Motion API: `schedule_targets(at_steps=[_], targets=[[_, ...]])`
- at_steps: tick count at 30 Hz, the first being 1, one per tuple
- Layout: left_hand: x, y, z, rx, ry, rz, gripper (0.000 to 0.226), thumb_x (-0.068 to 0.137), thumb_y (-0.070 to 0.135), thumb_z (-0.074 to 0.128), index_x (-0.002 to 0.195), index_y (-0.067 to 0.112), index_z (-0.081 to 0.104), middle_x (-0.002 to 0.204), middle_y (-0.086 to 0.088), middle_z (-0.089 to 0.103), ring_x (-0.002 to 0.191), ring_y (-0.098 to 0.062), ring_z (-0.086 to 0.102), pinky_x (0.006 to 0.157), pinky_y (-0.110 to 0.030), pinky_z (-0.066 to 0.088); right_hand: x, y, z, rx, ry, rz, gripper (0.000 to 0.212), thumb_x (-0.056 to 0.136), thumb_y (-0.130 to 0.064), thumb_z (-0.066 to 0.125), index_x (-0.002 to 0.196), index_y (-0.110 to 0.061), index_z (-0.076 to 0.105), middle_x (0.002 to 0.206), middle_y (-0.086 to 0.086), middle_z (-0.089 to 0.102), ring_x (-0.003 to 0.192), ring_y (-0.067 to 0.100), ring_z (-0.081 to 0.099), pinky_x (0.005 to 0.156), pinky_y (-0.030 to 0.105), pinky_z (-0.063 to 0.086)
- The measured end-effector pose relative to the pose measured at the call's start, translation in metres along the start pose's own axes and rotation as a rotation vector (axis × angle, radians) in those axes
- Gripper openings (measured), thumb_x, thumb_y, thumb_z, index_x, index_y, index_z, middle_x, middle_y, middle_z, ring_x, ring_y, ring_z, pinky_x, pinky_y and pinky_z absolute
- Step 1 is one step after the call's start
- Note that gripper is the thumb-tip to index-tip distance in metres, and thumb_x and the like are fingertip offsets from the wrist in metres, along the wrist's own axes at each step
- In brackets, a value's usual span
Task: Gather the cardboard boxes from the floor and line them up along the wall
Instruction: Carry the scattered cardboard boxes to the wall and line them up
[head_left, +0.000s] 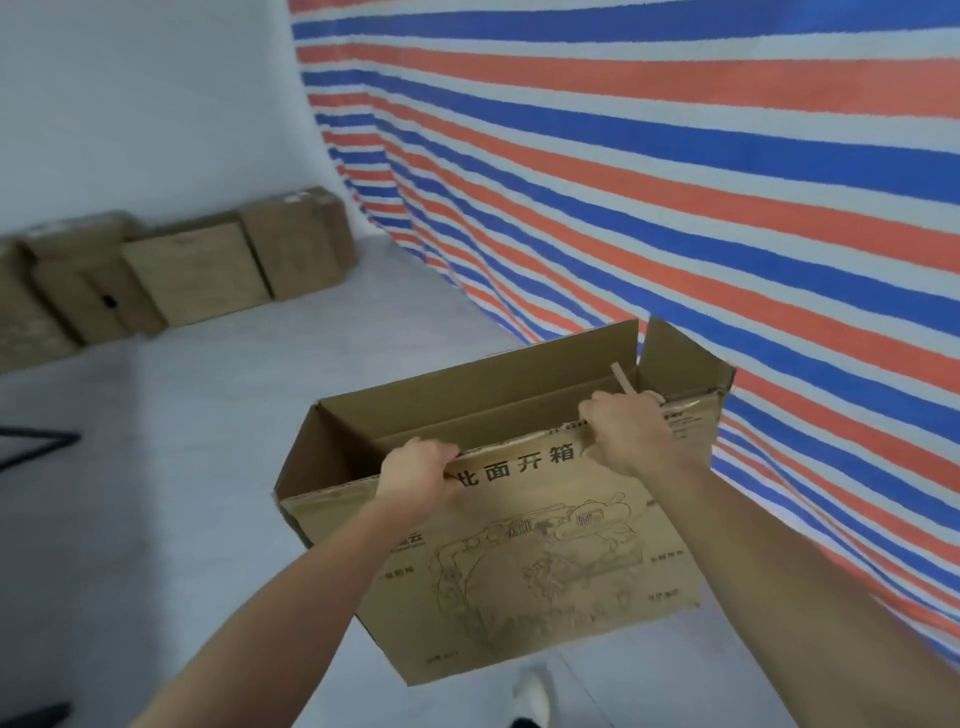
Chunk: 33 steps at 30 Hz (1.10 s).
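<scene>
An open brown cardboard box (524, 566) with printed characters and a line drawing on its near side hangs in the air in front of me. My left hand (415, 475) grips the near top edge of the box towards its left. My right hand (626, 428) grips the same edge further right. Its flaps stand open and the inside looks empty. Several brown cardboard boxes (197, 273) stand in a row against the white wall at the far left.
A red, white and blue striped tarp (675, 171) hangs along the right side. The grey floor (208, 441) stretches between me and the row of boxes. A dark thin object (36, 447) lies at the left edge. My white shoe (532, 693) shows below the box.
</scene>
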<state>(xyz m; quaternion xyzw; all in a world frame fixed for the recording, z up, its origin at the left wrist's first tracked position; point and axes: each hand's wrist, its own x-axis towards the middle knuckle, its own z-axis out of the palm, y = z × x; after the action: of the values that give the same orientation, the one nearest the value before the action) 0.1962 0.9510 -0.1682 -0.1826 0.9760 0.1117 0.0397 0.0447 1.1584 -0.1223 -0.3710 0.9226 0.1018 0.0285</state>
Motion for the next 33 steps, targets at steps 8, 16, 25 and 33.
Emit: schedule_targets(at_steps=[8,16,25,33], targets=[[0.131,-0.156,-0.051,0.042,0.068,-0.287,0.005,0.091,0.030,0.065,0.089,0.027,0.061,0.084,0.008,0.052,0.085,-0.016,0.050,0.082,-0.036,0.052,0.247,-0.093,-0.028,0.109,-0.041,-0.246,0.029,0.085,-0.041,0.073,0.109,-0.029,0.065,0.103,-0.004,0.057,0.098,0.023,0.062,0.082,0.041,0.040],[0.199,-0.348,-0.109,0.145,0.205,-0.518,0.007,0.090,0.029,0.059,0.095,0.026,0.063,0.096,0.005,0.063,0.099,-0.021,0.050,0.076,-0.036,0.037,0.445,-0.248,-0.098,-0.027,0.005,-0.524,0.036,0.095,-0.046,0.061,0.127,-0.029,0.062,0.116,0.003,0.054,0.104,0.030,0.061,0.086,0.056,0.048],[0.304,-0.583,-0.138,0.131,0.282,-0.675,0.009,0.091,0.023,0.056,0.091,0.024,0.065,0.084,0.008,0.055,0.084,-0.017,0.036,0.071,-0.034,0.030,0.656,-0.435,-0.138,-0.090,0.038,-0.641,0.036,0.096,-0.046,0.061,0.125,-0.024,0.065,0.114,0.004,0.059,0.102,0.029,0.062,0.080,0.049,0.048],[0.437,-0.749,-0.212,0.185,0.216,-0.621,0.009,0.091,0.028,0.056,0.094,0.024,0.063,0.094,0.005,0.060,0.096,-0.021,0.045,0.074,-0.034,0.031,0.829,-0.528,-0.187,-0.055,0.008,-0.627,0.035,0.098,-0.048,0.057,0.119,-0.021,0.065,0.112,0.002,0.059,0.099,0.026,0.062,0.067,0.038,0.038]])
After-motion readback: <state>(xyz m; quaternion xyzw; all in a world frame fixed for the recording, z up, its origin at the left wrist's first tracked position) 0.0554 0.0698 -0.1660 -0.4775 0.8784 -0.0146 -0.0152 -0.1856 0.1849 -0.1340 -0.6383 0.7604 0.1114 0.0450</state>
